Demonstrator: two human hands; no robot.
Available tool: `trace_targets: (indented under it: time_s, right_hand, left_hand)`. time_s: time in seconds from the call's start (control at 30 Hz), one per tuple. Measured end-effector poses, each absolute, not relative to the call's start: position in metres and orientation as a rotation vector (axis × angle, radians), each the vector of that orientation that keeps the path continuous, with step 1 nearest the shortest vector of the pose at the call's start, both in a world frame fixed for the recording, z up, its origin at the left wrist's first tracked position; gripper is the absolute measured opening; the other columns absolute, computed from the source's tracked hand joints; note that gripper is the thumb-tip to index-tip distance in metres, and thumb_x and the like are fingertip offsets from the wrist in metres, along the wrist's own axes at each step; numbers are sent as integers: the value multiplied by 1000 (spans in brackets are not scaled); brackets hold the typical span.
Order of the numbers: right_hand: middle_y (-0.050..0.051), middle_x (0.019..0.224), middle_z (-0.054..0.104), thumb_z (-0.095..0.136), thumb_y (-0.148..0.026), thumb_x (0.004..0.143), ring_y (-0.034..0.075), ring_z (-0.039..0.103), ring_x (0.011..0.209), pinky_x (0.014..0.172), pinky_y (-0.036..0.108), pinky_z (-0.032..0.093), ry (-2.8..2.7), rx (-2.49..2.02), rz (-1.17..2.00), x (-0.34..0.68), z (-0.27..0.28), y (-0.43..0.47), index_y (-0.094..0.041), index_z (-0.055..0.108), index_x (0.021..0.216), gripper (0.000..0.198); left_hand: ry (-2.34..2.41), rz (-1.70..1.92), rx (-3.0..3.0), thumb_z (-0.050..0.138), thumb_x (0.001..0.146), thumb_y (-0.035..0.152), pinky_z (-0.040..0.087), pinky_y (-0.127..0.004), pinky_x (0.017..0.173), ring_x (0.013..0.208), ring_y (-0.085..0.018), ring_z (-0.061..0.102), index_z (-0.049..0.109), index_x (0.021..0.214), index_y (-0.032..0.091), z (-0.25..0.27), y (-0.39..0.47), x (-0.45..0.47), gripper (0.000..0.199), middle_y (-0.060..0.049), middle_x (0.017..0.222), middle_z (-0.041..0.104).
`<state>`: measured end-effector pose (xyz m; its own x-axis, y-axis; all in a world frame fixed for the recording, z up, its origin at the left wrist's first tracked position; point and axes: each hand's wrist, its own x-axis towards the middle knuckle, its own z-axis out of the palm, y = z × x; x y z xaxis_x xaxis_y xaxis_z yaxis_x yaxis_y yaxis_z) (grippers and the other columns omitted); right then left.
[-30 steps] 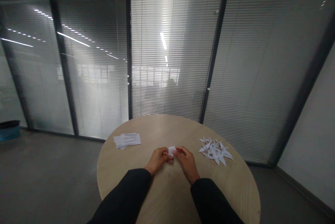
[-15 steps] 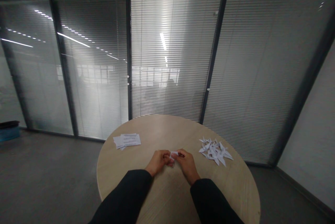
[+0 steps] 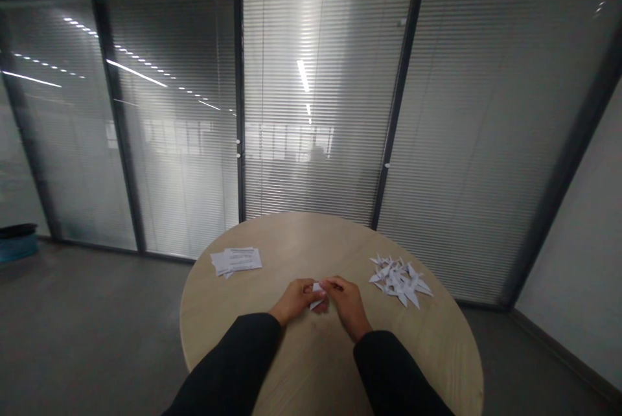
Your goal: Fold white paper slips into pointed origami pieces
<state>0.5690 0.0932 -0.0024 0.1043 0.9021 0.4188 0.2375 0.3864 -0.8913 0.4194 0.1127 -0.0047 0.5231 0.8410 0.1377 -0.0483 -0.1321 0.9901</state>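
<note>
Between my hands is a small folded piece of white paper (image 3: 315, 288), partly covered by fingers. My left hand (image 3: 295, 300) is closed on its left side, the thumb lying across it. My right hand (image 3: 346, 300) pinches the paper's upper right part between thumb and fingers. Both hands are just above the middle of the round wooden table (image 3: 301, 234). Off to the right lies a pile of folded white paper cranes (image 3: 398, 281). Several flat sheets of printed paper (image 3: 243, 259) lie overlapping on the left side.
Glass partitions with blinds (image 3: 311, 105) stand behind the table's far edge. A blue bin with a dark rim (image 3: 18, 244) is on the grey floor (image 3: 97, 319) at far left. A white wall (image 3: 573, 273) is at the right.
The paper has turned slightly between my fingers, and my left thumb now lies across it. My right fingers have shifted a little up along its edge. The sheets and pile have not moved.
</note>
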Motion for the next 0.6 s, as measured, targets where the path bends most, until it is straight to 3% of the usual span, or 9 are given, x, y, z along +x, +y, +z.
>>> trace_targets:
  time_s: [0.23,0.4,0.6]
  right_hand:
    - [8,71,72,68,-56,64,23,65,69,65,33,50,-1421,-1115,702,568,-5,94,-16,72,70,40]
    - [9,81,73,67,-55,64,25,65,77,71,34,50,-1406,-1094,708,569,-5,96,-16,73,80,42]
    - [6,69,70,59,-53,72,21,62,69,65,30,47,-1503,-1120,652,570,-9,98,-16,70,71,39]
  left_hand:
    - [700,796,1467,72,56,56,50,-31,62,57,-19,64,65,66,10,-6,114,418,47,-5,58,66]
    - [719,849,1393,74,53,55,50,-32,60,55,-19,64,64,69,10,-2,113,416,49,-7,62,67]
    - [706,927,1309,76,51,54,50,-32,61,54,-18,63,63,72,10,-4,119,417,51,-6,65,67]
